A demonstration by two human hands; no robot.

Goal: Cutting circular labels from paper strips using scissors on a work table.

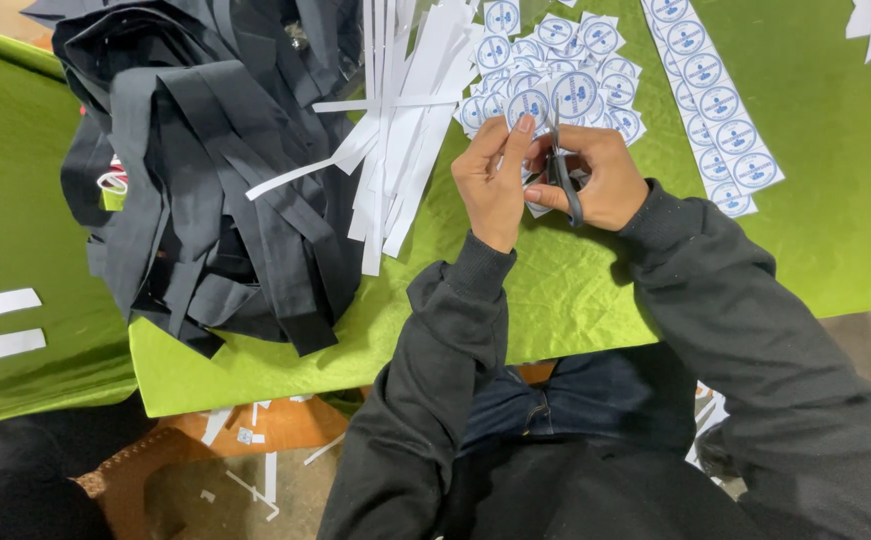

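My left hand (493, 178) pinches a white paper strip printed with round blue labels (528, 105), thumb and fingers on its near end. My right hand (603, 176) grips dark-handled scissors (562, 180), its fingers through the loops, blades pointing up into the strip between the two hands. Both hands hover over a green cloth-covered table (575, 290). A heap of cut square labels with blue circles (565, 70) lies just beyond my hands.
A pile of white paper offcut strips (395, 130) lies left of my hands. A heap of dark fabric strips (205, 170) covers the table's left. An uncut label strip (715, 110) lies at right. Paper scraps litter the floor (255, 460).
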